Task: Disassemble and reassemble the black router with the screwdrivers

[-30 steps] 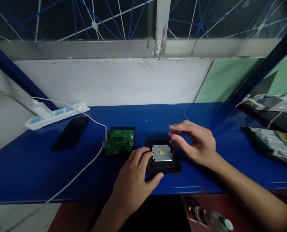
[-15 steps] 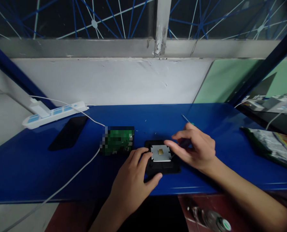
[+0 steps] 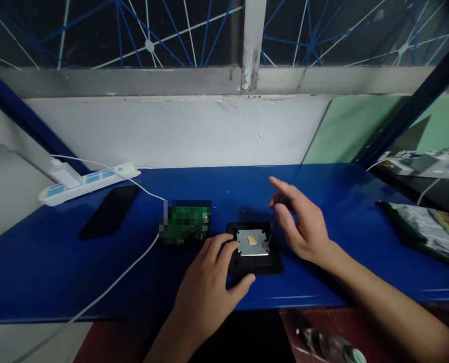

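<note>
A black plastic case [image 3: 273, 265] lies on the blue table, with a silver metal plate [image 3: 260, 249] set in it. On the plate's middle is a small yellowish pad [image 3: 251, 240]. My left hand [image 3: 209, 275] steadies the case, its fingers on the left side of the case and plate and its thumb by the front edge. To the right, my right hand [image 3: 303, 222] has a slim screwdriver [image 3: 269, 238] in its fingers. The shaft points down to the plate's right edge; the handle is mostly hidden. The index finger sticks out forward.
Left of the case sits a green circuit board [image 3: 186, 222], partly blurred, with a white cable [image 3: 122, 272] at it. Beyond are a black phone [image 3: 109, 212] and a white power strip [image 3: 92, 179]. A foil packet [image 3: 425, 229] lies at right; a bottle [image 3: 338, 348] is below the table.
My right hand has turned more upright, its index finger now raised and thumb drawn back. The screwdriver's shaft shows more plainly at the plate's right edge. My left hand stays put.
</note>
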A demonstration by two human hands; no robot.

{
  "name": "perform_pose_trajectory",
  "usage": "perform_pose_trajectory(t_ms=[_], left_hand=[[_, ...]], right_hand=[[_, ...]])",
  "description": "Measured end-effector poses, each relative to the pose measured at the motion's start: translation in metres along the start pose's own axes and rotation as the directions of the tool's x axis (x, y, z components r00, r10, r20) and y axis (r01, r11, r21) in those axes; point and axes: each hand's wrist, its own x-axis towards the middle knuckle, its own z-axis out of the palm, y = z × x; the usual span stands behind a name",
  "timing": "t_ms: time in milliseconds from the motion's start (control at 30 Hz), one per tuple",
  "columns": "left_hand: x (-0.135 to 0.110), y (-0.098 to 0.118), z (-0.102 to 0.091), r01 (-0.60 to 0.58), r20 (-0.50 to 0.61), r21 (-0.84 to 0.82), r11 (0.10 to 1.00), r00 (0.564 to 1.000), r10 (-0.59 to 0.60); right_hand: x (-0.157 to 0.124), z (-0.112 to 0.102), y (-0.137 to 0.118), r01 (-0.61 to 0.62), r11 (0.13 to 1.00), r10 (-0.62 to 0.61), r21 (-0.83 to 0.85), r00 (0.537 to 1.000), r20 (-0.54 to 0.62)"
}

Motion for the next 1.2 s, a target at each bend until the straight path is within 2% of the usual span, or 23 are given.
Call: perform_pose_trajectory(t_ms=[100, 167, 367, 833, 1200], left_hand=[[0.0, 0.001, 0.0, 0.004, 0.001, -0.01, 1.0, 1.0, -0.004], [0.0, 0.001, 0.0, 0.0, -0.005, -0.014, 1.0, 1.0, 0.0], [0.001, 0.0, 0.002, -0.001, -0.013, -0.015, 1.0, 1.0, 0.0], [0.0, 0.002, 0.0, 0.008, -0.003, -0.04, 0.999, 1.0, -0.008], [0.0, 0.002, -0.001, 0.022, -0.013, -0.037, 0.999, 1.0, -0.023]], right_hand=[[0.001, 0.002, 0.003, -0.108, 0.992, 0.117, 0.067, 0.982, -0.147], [0.002, 0.005, 0.006, -0.157, 0.981, 0.178, 0.115, 0.964, -0.198], [0.002, 0.019, 0.018, -0.253, 0.932, 0.299, 0.26, 0.942, -0.154], [0.004, 0.028, 0.022, -0.272, 0.955, 0.277, 0.116, 0.96, -0.029], [0.002, 0.029, 0.022, -0.317, 0.938, 0.325, 0.139, 0.945, -0.039]])
